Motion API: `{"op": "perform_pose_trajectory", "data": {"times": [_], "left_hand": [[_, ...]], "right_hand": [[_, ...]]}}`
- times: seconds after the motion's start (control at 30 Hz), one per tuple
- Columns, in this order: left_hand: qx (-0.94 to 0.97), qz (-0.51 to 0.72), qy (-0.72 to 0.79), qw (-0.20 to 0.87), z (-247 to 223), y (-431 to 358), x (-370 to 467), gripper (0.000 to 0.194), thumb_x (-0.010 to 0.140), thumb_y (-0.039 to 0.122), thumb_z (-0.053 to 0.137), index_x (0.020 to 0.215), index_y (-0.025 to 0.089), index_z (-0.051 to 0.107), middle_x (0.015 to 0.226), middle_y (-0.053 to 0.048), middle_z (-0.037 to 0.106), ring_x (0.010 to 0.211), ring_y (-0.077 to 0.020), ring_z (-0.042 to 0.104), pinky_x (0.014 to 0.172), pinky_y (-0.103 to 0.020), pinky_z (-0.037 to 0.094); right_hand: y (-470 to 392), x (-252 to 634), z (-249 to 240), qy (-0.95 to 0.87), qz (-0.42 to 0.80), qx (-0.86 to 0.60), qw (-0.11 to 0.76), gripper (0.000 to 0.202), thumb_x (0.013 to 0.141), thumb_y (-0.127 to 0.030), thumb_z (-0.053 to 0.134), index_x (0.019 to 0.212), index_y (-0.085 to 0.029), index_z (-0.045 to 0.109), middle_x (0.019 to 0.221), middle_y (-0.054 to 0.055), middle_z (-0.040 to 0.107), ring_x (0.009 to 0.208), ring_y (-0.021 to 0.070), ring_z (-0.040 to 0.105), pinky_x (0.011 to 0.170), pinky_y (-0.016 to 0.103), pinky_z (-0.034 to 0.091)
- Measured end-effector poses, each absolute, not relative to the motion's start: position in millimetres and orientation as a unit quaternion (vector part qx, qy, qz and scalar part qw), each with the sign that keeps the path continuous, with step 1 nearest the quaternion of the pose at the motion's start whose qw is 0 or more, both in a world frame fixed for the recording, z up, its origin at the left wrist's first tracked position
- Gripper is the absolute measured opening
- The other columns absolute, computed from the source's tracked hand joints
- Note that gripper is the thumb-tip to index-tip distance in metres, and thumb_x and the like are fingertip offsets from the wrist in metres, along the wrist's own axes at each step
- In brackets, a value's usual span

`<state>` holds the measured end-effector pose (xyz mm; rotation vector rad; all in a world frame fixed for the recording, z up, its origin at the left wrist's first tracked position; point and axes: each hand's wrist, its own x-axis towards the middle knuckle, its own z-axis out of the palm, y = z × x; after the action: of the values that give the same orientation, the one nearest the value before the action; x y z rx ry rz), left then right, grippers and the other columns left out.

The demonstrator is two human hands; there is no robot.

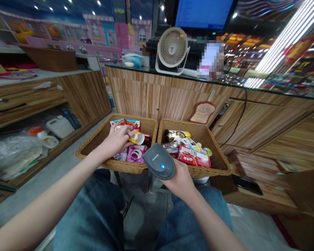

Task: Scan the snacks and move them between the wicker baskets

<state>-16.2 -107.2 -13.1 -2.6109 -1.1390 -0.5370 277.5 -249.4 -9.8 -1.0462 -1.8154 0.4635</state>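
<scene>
My left hand [121, 139] reaches into the left wicker basket [94, 148], its fingers bent around a yellow can-like container [137, 138] with a white round end. Beside that container lie red packs and a purple pack [136, 154]. My right hand [180, 176] grips a dark grey handheld scanner [160, 162] with a lit blue light; its head is over the front edge between the baskets. In the right wicker basket [217, 153] are a red box [194, 156], a brown and yellow bottle [177, 135] and other small packs.
Behind the baskets stands a wooden counter [136, 91] with a fan [173, 47] and a screen [204, 13] on top. A black cable [240, 120] hangs at the right. A phone [247, 184] lies on a cardboard box at the right. Open shelves with bottles are on the left.
</scene>
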Motion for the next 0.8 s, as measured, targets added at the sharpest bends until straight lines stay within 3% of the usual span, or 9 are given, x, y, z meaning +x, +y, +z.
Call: {"op": "perform_pose_trajectory", "data": {"times": [0.13, 0.23, 0.37, 0.6, 0.8], "left_hand": [[-0.91, -0.167, -0.371, 0.077, -21.6, -102.5, -6.8, 0.047, 0.094, 0.034, 0.074, 0.138, 0.022, 0.066, 0.139, -0.017, 0.068, 0.131, -0.0334, 0.063, 0.118, -0.054, 0.037], [-0.908, -0.172, -0.377, 0.059, -26.1, -91.3, -16.9, 0.043, 0.092, 0.038, 0.077, 0.131, 0.023, 0.07, 0.141, -0.015, 0.07, 0.133, -0.0338, 0.063, 0.123, -0.058, 0.029], [-0.912, -0.145, -0.38, 0.062, -25.2, -80.6, -36.3, 0.05, 0.093, 0.035, 0.075, 0.142, 0.036, 0.066, 0.15, -0.01, 0.067, 0.144, -0.0356, 0.055, 0.126, -0.065, 0.01], [-0.898, -0.085, -0.426, 0.072, -29.1, -80.5, -48.4, 0.07, 0.09, 0.028, 0.076, 0.155, 0.044, 0.055, 0.153, -0.009, 0.065, 0.137, -0.0355, 0.056, 0.118, -0.058, 0.028], [-0.877, -0.128, -0.443, 0.135, -18.9, -86.9, -53.2, 0.069, 0.094, 0.031, 0.072, 0.159, 0.042, 0.05, 0.139, -0.012, 0.07, 0.134, -0.0363, 0.059, 0.126, -0.067, 0.013]], "right_hand": [[-249.3, 277.9, -11.3, -0.739, 0.194, -0.433, 0.479, 0.011, 0.083, -0.027, 0.071, 0.094, -0.022, 0.07, 0.088, 0.009, 0.081, 0.077, 0.0261, 0.077, 0.071, 0.032, 0.061], [-248.8, 278.8, -13.3, -0.736, 0.194, -0.439, 0.478, 0.013, 0.083, -0.027, 0.073, 0.094, -0.022, 0.071, 0.088, 0.009, 0.081, 0.077, 0.0262, 0.078, 0.07, 0.032, 0.061], [-248.7, 278.7, -14.6, -0.736, 0.193, -0.435, 0.481, 0.013, 0.084, -0.028, 0.073, 0.096, -0.022, 0.072, 0.087, 0.008, 0.081, 0.076, 0.0255, 0.077, 0.071, 0.031, 0.062], [-248.5, 277.1, -11.6, -0.742, 0.186, -0.429, 0.48, 0.012, 0.084, -0.028, 0.071, 0.095, -0.022, 0.07, 0.088, 0.009, 0.081, 0.077, 0.0264, 0.078, 0.07, 0.032, 0.061], [-248.3, 277.4, -12.0, -0.743, 0.19, -0.433, 0.475, 0.011, 0.083, -0.028, 0.071, 0.092, -0.022, 0.069, 0.086, 0.008, 0.081, 0.074, 0.0263, 0.077, 0.068, 0.031, 0.059]]}}
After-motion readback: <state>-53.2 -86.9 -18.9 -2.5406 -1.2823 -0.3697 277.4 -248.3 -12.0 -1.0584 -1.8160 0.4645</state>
